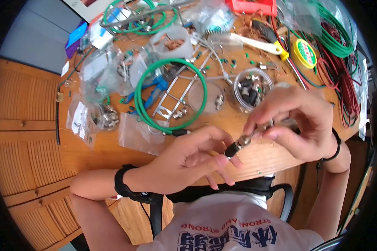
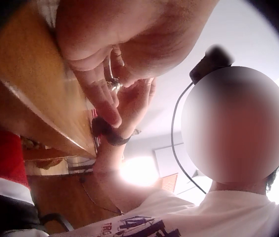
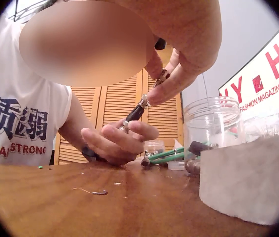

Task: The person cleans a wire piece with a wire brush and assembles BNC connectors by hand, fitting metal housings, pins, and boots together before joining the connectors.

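A small BNC-type connector (image 1: 234, 148) with a black sleeve and a silver metal end is held between both hands above the table's front edge. My left hand (image 1: 184, 157) pinches its black end between thumb and finger, the other fingers spread below. Thumb and fingertips of my right hand (image 1: 303, 119) grip the metal end from the other side. A second metal piece (image 3: 163, 76) shows between the right fingers in the right wrist view. In the left wrist view, the fingers mostly hide the connector (image 2: 114, 85).
A round clear jar (image 1: 235, 90) of connectors stands behind the right hand. Beyond the left hand lie a coiled green cable (image 1: 205, 94), blue-handled pliers (image 1: 157, 90), loose connectors (image 1: 180, 113) and a plastic bag (image 1: 136, 136). A yellow-lidded paste tin (image 1: 305, 53) sits farther right.
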Motion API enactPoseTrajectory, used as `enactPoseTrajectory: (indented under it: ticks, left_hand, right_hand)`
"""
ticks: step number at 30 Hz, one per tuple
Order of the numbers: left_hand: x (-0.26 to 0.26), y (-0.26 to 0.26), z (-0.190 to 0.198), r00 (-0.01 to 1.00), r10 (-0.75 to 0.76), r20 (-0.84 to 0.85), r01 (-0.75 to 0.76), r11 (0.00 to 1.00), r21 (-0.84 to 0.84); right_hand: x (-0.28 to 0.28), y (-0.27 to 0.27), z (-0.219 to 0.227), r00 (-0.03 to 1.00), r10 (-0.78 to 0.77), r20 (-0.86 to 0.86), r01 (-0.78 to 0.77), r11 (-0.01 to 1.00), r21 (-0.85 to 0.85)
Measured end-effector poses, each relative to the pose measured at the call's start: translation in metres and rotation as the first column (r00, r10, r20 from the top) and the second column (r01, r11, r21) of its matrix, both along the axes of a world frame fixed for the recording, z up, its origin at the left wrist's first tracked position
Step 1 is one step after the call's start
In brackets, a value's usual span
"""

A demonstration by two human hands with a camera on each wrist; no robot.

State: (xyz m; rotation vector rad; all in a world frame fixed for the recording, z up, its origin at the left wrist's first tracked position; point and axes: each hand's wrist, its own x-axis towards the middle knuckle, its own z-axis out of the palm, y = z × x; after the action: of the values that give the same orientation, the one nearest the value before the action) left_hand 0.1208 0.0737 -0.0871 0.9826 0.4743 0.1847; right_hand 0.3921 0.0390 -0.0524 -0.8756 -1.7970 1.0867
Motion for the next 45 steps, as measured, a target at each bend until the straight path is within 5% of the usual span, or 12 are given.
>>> enactPoseTrajectory:
  ticks: [7, 10, 29, 36, 38, 45]
  left_hand:
    - [0.0, -0.005, -0.002, 0.998, 0.054, 0.025, -0.053, 0.998, -0.03]
    - [-0.002, -0.005, -0.006, 0.99, 0.08, 0.12, -0.095, 0.988, 0.121]
    - [-0.009, 0.0, -0.002, 0.945, 0.256, 0.204, -0.3, 0.926, 0.228]
    - [-0.008, 0.0, -0.001, 0.948, 0.247, 0.2, -0.291, 0.926, 0.24]
    - [-0.009, 0.0, -0.001, 0.944, 0.248, 0.217, -0.3, 0.92, 0.253]
    - [-0.007, 0.0, 0.001, 0.955, 0.247, 0.162, -0.292, 0.871, 0.394]
  right_hand:
    - [0.0, 0.006, -0.003, 0.999, -0.043, 0.024, 0.041, 0.997, 0.062]
    - [0.0, 0.009, 0.003, 0.983, -0.04, 0.181, -0.003, 0.972, 0.234]
    - [0.001, 0.006, 0.005, 0.949, -0.049, 0.31, -0.012, 0.981, 0.194]
    - [0.002, 0.009, -0.002, 0.949, 0.016, 0.315, -0.094, 0.968, 0.234]
    - [-0.003, 0.011, -0.007, 0.98, -0.013, 0.198, -0.05, 0.95, 0.308]
    - [0.002, 0.006, -0.01, 0.952, 0.015, 0.305, -0.11, 0.949, 0.296]
